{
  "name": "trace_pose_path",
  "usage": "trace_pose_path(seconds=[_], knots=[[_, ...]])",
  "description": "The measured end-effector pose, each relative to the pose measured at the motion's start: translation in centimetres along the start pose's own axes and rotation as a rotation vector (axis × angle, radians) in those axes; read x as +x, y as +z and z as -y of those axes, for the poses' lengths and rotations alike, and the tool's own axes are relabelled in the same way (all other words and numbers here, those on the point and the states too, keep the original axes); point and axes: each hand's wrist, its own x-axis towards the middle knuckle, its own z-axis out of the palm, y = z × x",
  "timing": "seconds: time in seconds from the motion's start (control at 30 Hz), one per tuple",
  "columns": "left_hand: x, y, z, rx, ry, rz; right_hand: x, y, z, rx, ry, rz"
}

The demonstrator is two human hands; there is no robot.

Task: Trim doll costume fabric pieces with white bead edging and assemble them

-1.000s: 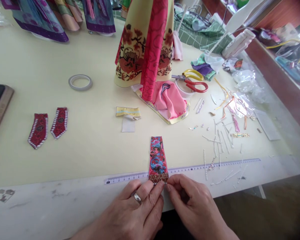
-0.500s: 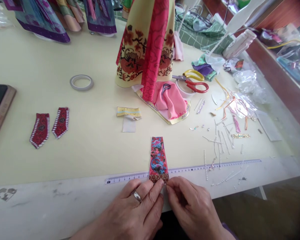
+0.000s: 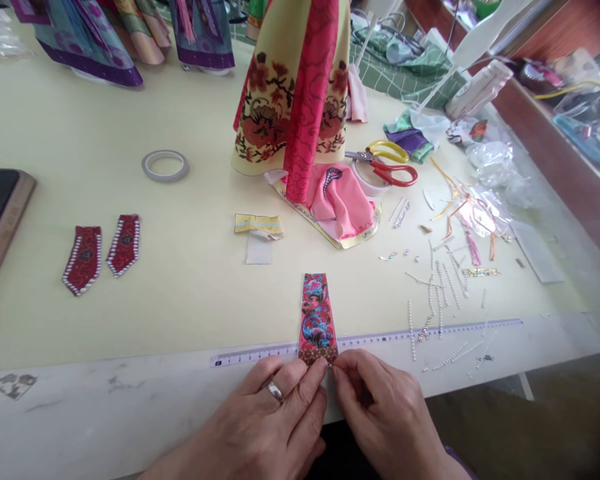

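Observation:
A narrow embroidered ribbon piece [image 3: 317, 315], pink and red with blue swirls, lies on the table and crosses a clear ruler [image 3: 430, 331]. Its near end carries a brown band edged with tiny beads. My left hand [image 3: 267, 420], a ring on one finger, presses that near end with its fingertips pinched. My right hand [image 3: 380, 413] pinches the same end from the right, thumb and forefinger closed at the bead edge. Whatever small thing sits between my right fingertips is too tiny to make out.
Two red bead-edged pieces [image 3: 103, 252] lie at the left, a tape roll [image 3: 165, 165] behind them. A doll's yellow and pink skirt [image 3: 295, 93] stands mid-table, with scissors [image 3: 387, 163] to its right. Loose bead strips [image 3: 443, 287] are scattered at the right. Folded yellow trim [image 3: 258, 227] lies centre.
My hands stay pinched at the ribbon's near end, with only slight finger shifts. The view has drifted a little.

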Motion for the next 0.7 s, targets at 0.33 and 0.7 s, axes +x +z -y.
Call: trace_pose_path(seconds=[0.33, 0.7], knots=[[0.2, -0.1, 0.0, 0.002, -0.007, -0.005, 0.4, -0.1, 0.3, 0.01, 0.057, 0.043], [0.1, -0.2, -0.1, 0.016, 0.0, 0.004, 1.1, -0.5, 0.2, 0.077, 0.191, 0.146]])
